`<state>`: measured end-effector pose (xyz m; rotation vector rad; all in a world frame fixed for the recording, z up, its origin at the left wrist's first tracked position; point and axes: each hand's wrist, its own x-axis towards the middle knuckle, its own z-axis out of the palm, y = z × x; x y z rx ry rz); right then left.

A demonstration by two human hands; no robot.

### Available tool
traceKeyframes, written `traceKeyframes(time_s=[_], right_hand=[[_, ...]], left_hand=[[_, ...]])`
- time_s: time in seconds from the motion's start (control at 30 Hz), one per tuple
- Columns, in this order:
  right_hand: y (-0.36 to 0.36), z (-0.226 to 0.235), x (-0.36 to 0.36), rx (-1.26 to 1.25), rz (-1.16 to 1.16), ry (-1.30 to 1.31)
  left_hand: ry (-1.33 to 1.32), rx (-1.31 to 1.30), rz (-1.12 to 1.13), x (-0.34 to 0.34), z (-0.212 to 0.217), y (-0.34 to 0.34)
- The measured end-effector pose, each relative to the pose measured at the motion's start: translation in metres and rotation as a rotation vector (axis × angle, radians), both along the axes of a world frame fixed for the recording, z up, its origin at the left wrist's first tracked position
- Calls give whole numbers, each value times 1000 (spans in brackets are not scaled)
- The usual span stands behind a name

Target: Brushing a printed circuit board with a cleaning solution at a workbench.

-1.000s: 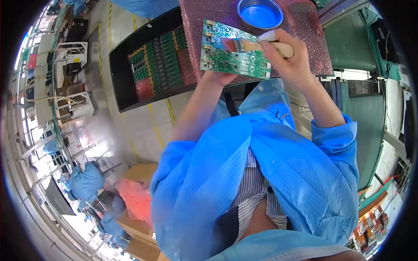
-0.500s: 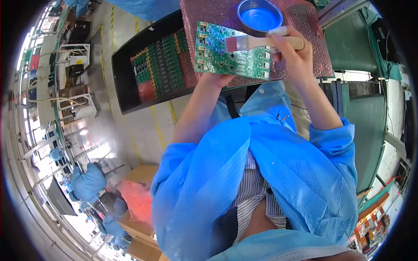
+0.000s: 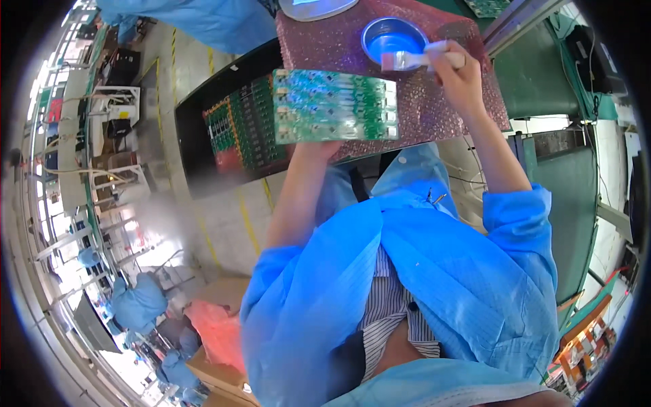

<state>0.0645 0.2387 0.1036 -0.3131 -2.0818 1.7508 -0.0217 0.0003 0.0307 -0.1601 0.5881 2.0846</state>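
My left hand (image 3: 320, 149) grips a green circuit board (image 3: 337, 108) from below at its near edge; most of the fingers are hidden behind it. The board is smeared by motion and lit blue on its left half. In my right hand (image 3: 460, 76) is a flat paintbrush (image 3: 409, 61) with a pale handle, fingers closed round it. Its reddish bristles point left, over the near rim of a round metal bowl (image 3: 365, 49), which glows blue inside. The bowl stands on pink bubble wrap (image 3: 434, 112).
Left of the board, a black tray (image 3: 192, 152) holds several green circuit boards (image 3: 249, 125). A pale round-edged object (image 3: 319, 8) lies at the far edge of the bubble wrap. Blue cloth (image 3: 196, 24) shows at the far left, and a green surface (image 3: 566, 210) lies to the right.
The brush has left the board's surface and moved right to the bowl. My left hand has shifted the board left and nearer. The pale object has come into view at the top.
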Motion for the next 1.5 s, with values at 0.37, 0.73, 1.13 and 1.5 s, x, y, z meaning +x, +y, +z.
traceKeyframes(time_s=[0.37,0.73,1.13,1.5], right_hand=[[40,-62,-29,-25,-284,-123],[53,-27,1,-131,-312,-54],[41,3,37,-308,-320,85],[-59,29,38,250,303,286]], left_hand=[[-13,229,-74,4,-27,-21],[-84,222,-110,12,-20,-8],[-21,160,-126,11,-28,20],[11,144,-181,17,-7,37]])
